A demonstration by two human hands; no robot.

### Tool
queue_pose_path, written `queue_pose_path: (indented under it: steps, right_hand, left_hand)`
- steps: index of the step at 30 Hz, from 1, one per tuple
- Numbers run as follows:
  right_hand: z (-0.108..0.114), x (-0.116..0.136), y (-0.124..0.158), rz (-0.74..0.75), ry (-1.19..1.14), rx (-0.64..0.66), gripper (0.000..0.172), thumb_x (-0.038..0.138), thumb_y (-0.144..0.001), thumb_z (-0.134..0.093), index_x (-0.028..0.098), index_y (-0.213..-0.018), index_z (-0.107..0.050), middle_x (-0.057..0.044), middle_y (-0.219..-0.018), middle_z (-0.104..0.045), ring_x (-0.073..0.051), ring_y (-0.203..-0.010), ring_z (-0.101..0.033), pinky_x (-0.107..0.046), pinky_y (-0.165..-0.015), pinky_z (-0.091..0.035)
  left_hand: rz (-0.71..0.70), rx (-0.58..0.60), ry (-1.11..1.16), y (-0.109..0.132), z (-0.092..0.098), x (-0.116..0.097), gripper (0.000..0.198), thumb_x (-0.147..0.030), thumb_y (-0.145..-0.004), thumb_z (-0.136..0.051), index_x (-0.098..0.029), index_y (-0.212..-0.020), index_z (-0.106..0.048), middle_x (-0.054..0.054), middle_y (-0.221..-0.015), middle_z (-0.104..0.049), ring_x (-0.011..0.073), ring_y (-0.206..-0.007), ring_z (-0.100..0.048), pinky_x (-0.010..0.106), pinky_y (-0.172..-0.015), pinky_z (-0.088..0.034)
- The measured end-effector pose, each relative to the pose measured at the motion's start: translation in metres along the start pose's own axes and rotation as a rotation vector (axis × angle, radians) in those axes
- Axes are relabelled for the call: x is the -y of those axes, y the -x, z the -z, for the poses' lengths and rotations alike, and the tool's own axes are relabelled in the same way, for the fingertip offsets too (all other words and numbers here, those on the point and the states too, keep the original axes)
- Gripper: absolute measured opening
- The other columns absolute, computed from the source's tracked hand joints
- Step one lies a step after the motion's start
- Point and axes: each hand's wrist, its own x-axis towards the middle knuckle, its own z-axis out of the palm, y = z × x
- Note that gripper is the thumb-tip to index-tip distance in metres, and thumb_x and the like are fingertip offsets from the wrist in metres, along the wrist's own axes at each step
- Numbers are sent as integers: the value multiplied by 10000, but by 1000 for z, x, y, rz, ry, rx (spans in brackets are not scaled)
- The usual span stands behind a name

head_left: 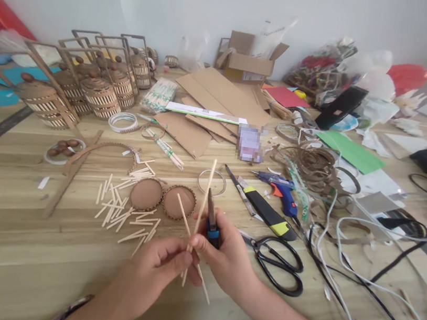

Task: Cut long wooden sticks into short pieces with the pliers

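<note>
Wooden sticks (204,204) pinched in left fingers (177,265), right fingers (207,248) alongside, curled around dark tool (211,223)

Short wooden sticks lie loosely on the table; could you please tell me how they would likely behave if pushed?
The short wooden sticks would probably scatter or shift separately, since they lie loose, some crossing. Each is likely light, being so thin, and probably fairly stiff, as they look straight.
</note>
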Motion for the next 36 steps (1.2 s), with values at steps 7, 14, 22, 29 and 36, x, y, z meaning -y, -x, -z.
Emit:
queue_pose_path:
  steps: [7, 14, 22, 29, 36]
  right_hand:
    - [-4, -3, 6, 304, 453, 99, 554, 369, -686, -850, 216, -1135, -565, -24, -919, -628, -195, -815, -586, -298, -725, -467]
    - [-7, -6, 8, 422, 599, 72, 413, 94, -759, -710, 210, -1135, -585, -53, -944, -623, -227, -847, -596, -323, -719, -464]
    - [-3, -3, 5, 333, 592, 132, 522, 176, -668, -859, 178, -1110, -581, -45, -922, -636, -228, -852, -604, -314, -720, -462]
    - [-3, -11, 4, 306, 569, 102, 515, 238, -686, -850, 174, -1102, -553, -59, -944, -633, -222, -848, -582, -315, -731, -444]
    - [7, 8, 1, -90, 70, 222, 441, 581, -752, -714, 183, -815, -533, 41, -691, -489, -119, -621, -429, -233, -562, -338]
  left_hand:
    - [26, -304, 364, -7, 5, -5, 336, -494, -680, -785, -176, -724, -686, -10, -659, -633, 145, -660, -537, 230, -620, -419]
    - [1, -251, 409, -4, -2, 1, 227, -362, -690, -806, -191, -806, -713, -8, -760, -671, 148, -738, -552, 218, -670, -439]
    - [-22, -246, 329, -7, 2, 5, 283, -457, -778, -727, -178, -819, -706, 23, -765, -702, 168, -736, -598, 240, -670, -457]
    - [-24, -208, 337, -5, -3, 0, 363, -536, -745, -729, -179, -797, -687, 37, -765, -721, 185, -727, -631, 252, -663, -472]
    - [-81, -434, 289, -3, 14, -1, 321, -506, -742, -749, -189, -746, -698, 57, -898, -748, 232, -949, -626, 320, -900, -434]
